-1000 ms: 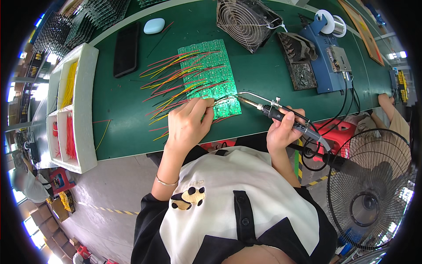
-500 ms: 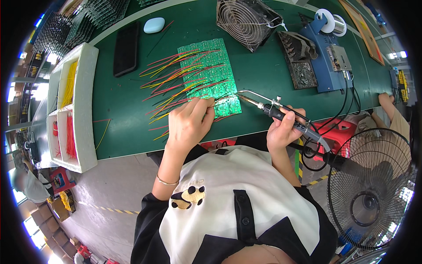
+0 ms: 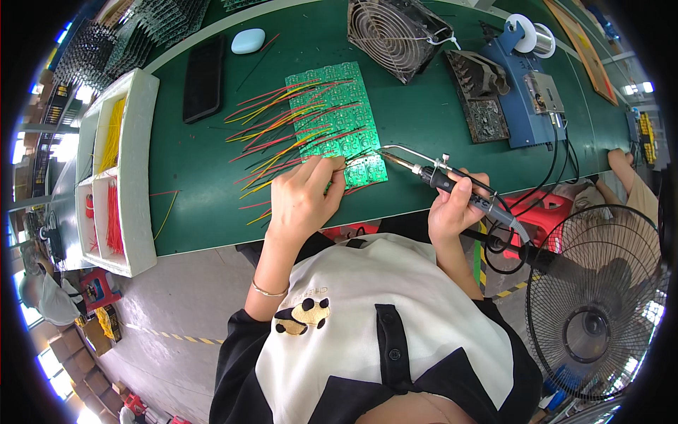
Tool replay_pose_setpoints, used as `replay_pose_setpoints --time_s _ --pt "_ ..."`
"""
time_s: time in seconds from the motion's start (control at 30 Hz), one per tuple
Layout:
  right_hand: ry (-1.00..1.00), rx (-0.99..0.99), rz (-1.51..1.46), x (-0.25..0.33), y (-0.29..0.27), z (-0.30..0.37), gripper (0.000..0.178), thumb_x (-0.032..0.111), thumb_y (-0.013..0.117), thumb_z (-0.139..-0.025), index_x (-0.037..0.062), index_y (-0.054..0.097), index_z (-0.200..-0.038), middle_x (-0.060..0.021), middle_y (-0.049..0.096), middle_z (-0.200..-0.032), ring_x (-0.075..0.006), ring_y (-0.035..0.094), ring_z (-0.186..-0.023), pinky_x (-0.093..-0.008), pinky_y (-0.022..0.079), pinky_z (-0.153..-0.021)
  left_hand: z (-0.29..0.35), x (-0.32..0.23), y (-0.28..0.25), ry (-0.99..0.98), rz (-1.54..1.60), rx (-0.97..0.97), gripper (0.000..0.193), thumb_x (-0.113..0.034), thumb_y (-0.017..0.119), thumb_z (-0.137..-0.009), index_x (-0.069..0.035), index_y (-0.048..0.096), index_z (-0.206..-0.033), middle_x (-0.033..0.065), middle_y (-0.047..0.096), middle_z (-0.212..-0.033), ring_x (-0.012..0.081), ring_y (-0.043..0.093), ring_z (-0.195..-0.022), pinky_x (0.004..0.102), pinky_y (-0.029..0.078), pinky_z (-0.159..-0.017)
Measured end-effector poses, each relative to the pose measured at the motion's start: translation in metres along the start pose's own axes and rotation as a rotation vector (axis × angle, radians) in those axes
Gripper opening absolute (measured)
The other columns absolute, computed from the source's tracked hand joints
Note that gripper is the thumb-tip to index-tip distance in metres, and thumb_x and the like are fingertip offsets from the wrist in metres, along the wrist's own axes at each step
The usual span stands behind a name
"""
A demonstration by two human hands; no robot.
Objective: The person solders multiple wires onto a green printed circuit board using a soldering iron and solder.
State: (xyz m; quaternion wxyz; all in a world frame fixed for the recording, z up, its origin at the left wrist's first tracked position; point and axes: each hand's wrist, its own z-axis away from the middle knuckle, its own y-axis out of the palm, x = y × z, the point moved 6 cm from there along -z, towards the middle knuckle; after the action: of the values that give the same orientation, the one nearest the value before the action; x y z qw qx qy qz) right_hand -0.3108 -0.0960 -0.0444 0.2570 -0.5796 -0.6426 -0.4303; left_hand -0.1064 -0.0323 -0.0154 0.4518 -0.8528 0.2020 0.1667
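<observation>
A green circuit board panel (image 3: 337, 136) lies on the bench, with rows of red, black and yellow wires (image 3: 272, 125) running out over its left side. Near the panel's front edge my left hand (image 3: 305, 194) is closed in a pinch on a thin wire that reaches across the board; its colour is hard to make out. My right hand (image 3: 455, 210) grips a soldering iron (image 3: 443, 182) with a thin curved metal tube fixed along it. The iron's tip is at the board's right edge, close to the wire's end. Fingers partly hide the nearest wires.
A white divided box (image 3: 145, 169) of yellow and red wires stands left. Behind are a black phone (image 3: 203, 79), a light-blue case (image 3: 248, 41) and a small square fan (image 3: 395, 35). At right stand a blue soldering station (image 3: 522, 92) with a solder spool and a large fan (image 3: 593, 304).
</observation>
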Motion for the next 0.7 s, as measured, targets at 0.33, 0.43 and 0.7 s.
replay_pose_setpoints --time_s 0.33,0.43,0.7 --pt "0.104 -0.157 -0.180 -0.006 -0.007 -0.009 0.025 0.023 0.045 -0.090 0.0038 0.044 -0.075 0.0008 0.037 -0.052 -0.0052 0.034 -0.044 -0.0191 0.028 -0.040 0.000 0.003 -0.007 -0.099 0.014 -0.036 0.009 0.000 0.062 -0.069 -0.006 0.060 -0.076 0.0033 0.055 -0.064 0.0179 0.051 -0.046 0.0269 0.039 -0.040" --pt "0.149 -0.198 -0.215 -0.005 -0.008 -0.008 0.023 0.022 0.045 -0.090 0.0043 0.043 -0.077 0.0009 0.037 -0.052 -0.0052 0.032 -0.044 -0.0197 0.028 -0.040 -0.001 0.004 -0.023 -0.066 0.045 -0.173 0.009 0.002 0.062 -0.069 -0.006 0.061 -0.074 0.0039 0.055 -0.068 0.0169 0.051 -0.047 0.0261 0.039 -0.041" --pt "0.234 -0.099 -0.258 -0.001 -0.011 0.000 0.021 0.021 0.045 -0.090 0.0034 0.044 -0.077 -0.0016 0.044 -0.062 -0.0051 0.035 -0.046 -0.0194 0.030 -0.040 0.018 -0.006 -0.060 -0.086 -0.167 0.002 0.012 0.002 0.055 -0.072 -0.001 0.063 -0.081 0.0072 0.057 -0.069 0.0221 0.052 -0.062 0.0302 0.041 -0.055"
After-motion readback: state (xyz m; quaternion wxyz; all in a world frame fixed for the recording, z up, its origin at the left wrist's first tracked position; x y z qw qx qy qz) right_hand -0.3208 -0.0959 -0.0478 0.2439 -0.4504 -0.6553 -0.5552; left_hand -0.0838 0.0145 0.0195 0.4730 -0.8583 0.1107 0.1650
